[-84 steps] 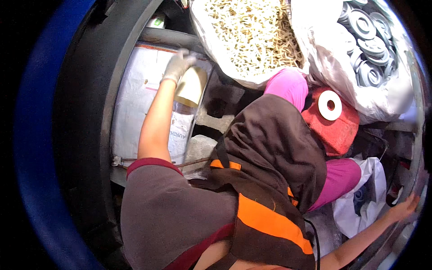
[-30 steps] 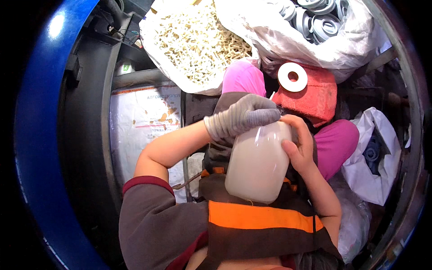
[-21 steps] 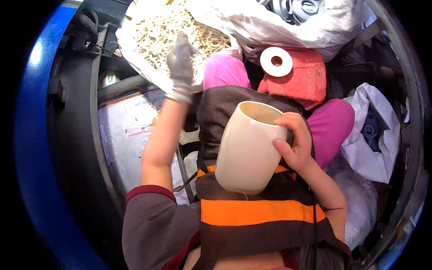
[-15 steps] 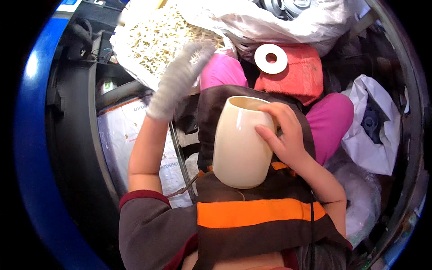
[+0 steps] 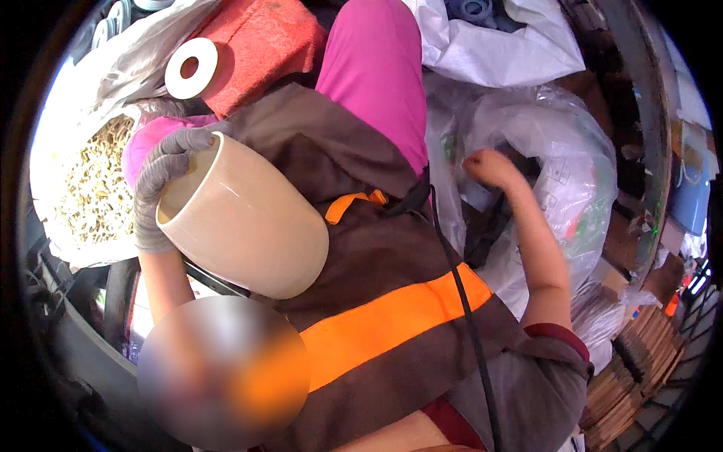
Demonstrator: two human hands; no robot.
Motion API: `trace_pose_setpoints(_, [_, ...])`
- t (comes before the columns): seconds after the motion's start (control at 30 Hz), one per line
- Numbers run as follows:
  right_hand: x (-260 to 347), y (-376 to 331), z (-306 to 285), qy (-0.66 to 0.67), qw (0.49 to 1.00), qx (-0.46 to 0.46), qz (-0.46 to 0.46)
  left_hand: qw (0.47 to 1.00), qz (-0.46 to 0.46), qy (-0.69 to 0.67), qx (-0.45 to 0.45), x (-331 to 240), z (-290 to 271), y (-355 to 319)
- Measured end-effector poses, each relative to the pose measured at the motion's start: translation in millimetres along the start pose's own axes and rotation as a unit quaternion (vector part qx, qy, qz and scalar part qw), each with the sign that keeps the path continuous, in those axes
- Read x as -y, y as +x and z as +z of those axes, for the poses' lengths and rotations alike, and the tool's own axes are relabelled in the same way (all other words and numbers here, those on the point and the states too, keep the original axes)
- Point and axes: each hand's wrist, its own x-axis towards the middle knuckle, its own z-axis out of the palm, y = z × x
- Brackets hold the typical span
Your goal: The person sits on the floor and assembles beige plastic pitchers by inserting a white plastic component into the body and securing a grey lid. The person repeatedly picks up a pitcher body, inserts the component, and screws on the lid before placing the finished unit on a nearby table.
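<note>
While the gloved left hand (image 5: 160, 177) grasps the cream cup (image 5: 256, 218) by its rim over the apron (image 5: 361, 264), the bare right hand (image 5: 491, 167) curls at the clear bag (image 5: 580, 143), any hold unclear; the cup looks stiff, light and slick, probably best gripped there.

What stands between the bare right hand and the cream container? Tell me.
Nothing upright visibly blocks the right hand from the cream container, which the gloved left hand grips at its rim. In view, the clear plastic bag's edge and the brown apron over the lap lie across the gap.
</note>
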Motion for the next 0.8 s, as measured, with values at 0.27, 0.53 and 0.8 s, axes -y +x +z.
trace_pose_setpoints(0.27, [2,-21,40,0.043,0.984,-0.13,0.115,0.999,0.026,0.039,0.015,-10,13,16])
trace_pose_setpoints(0.53, [173,-74,-195,0.692,0.635,0.026,-0.343,0.975,-0.033,-0.189,0.109,-23,63,36])
trace_pose_setpoints(0.8, [379,-53,-184,0.454,0.76,0.115,-0.451,0.956,-0.061,-0.284,0.028,-29,29,-10])
